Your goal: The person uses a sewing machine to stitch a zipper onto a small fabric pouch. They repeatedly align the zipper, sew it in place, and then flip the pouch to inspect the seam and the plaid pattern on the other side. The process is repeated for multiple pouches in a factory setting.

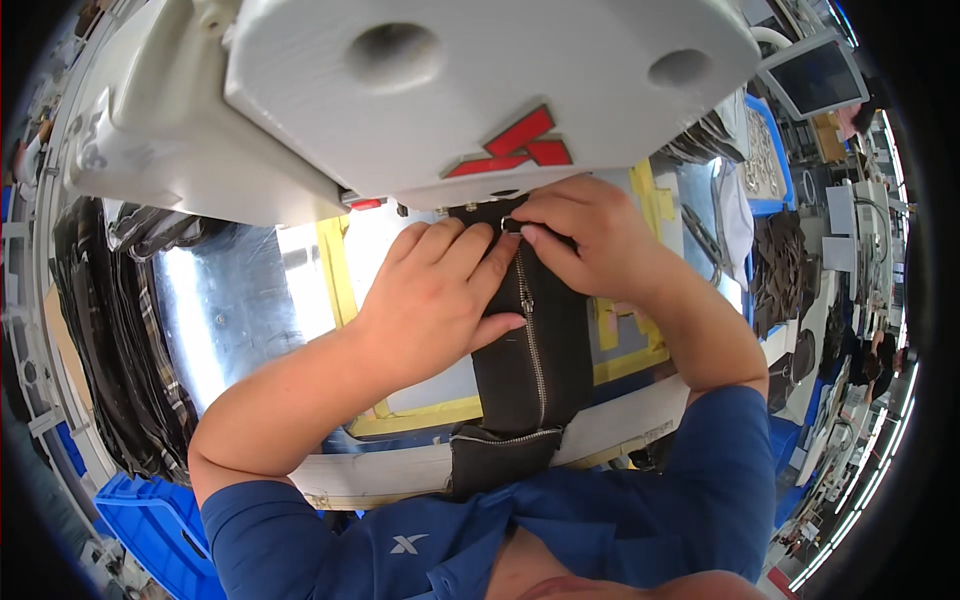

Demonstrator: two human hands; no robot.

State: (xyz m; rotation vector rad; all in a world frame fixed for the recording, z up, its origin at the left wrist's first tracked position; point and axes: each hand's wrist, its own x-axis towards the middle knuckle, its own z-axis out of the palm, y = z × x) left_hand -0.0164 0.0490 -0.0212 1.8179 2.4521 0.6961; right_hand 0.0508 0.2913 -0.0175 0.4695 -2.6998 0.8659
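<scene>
A long black fabric piece (505, 372) lies under the sewing machine head (480, 110) and hangs over the table's near edge. Down it runs a silver metal zip (536, 350), with its slider about midway. A second zip (510, 438) crosses the fabric near the edge. My left hand (428, 300) rests on the fabric left of the zip, fingers stretched out and thumb apart. From the right, my right hand (590, 238) pinches thumb and forefinger at a small metal loop (507, 226) at the zip's far end. The machine head hides the needle area.
Yellow tape (430, 415) frames the work surface. At left hangs a stack of dark fabric pieces (125, 340), above a blue crate (160, 530). To the right stand a blue tray of metal parts (762, 155), dark pieces (780, 265) and a screen (815, 75).
</scene>
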